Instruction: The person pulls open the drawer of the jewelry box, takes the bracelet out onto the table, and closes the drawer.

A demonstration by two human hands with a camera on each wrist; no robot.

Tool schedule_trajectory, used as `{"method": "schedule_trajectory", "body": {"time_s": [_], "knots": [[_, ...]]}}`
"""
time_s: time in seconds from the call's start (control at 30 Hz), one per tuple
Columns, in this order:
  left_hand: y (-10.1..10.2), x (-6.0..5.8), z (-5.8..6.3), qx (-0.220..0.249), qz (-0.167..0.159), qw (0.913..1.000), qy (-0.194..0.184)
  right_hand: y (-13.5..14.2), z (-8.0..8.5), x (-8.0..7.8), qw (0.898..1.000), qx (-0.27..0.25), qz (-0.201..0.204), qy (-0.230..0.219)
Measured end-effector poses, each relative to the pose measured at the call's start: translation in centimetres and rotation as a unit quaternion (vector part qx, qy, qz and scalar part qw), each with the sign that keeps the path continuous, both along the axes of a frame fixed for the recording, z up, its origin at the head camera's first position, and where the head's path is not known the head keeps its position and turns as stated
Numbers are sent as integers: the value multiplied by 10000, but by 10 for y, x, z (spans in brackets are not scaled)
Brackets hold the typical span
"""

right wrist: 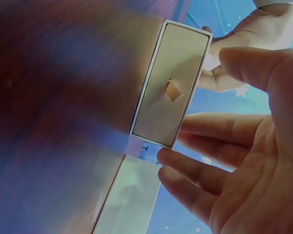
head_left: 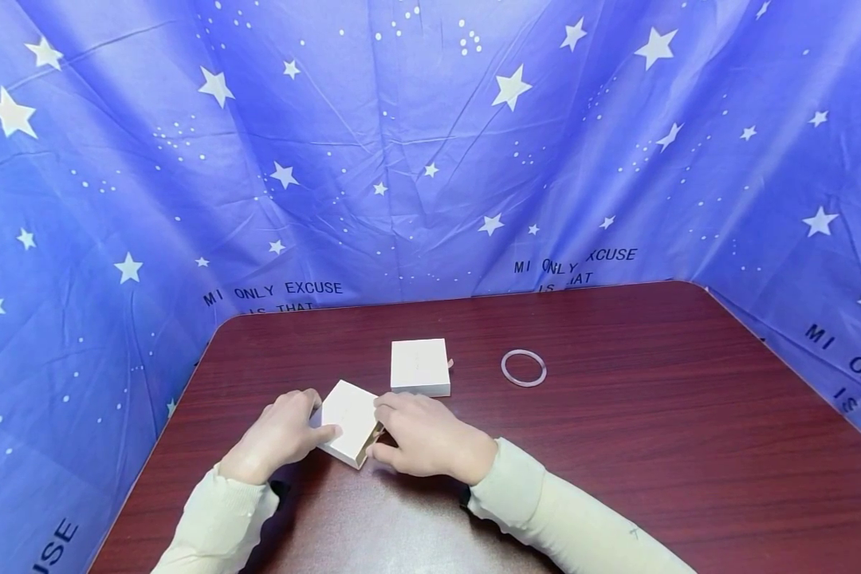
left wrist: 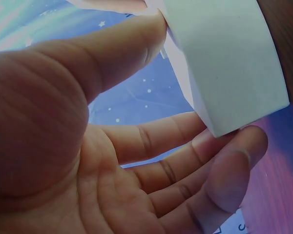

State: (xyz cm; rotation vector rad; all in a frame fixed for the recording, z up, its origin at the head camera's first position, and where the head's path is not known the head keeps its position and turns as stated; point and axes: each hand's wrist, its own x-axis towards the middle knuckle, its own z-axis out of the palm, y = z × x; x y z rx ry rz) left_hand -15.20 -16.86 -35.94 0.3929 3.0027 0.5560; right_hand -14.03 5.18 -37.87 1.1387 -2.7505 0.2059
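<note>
A small white drawer box (head_left: 349, 421) lies tilted between the two hands, near the table's front left. My left hand (head_left: 280, 430) holds it by its left side; in the left wrist view the thumb (left wrist: 132, 46) presses one face and the fingers curl at a corner. My right hand (head_left: 426, 434) is at the opposite end, its fingertips by the box's edge and its thumb apart from it. The right wrist view shows the beige drawer front (right wrist: 158, 117) set within the white sleeve, with a small pinkish ribbon tab (right wrist: 174, 90) sticking out.
A second white box (head_left: 419, 363) with a pink tab stands just behind the right hand. Further right lies a pale lilac ring (head_left: 524, 368), like a bangle. The dark red wooden table (head_left: 653, 414) is bordered by a blue starry curtain (head_left: 402, 119).
</note>
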Motion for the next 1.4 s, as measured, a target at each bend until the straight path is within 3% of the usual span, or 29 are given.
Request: {"method": "schedule_trajectory", "body": {"time_s": [1.4], "knots": [[9,5,1,107,-151,9994,-306,13,4,8,9998,56,-196,8]]}}
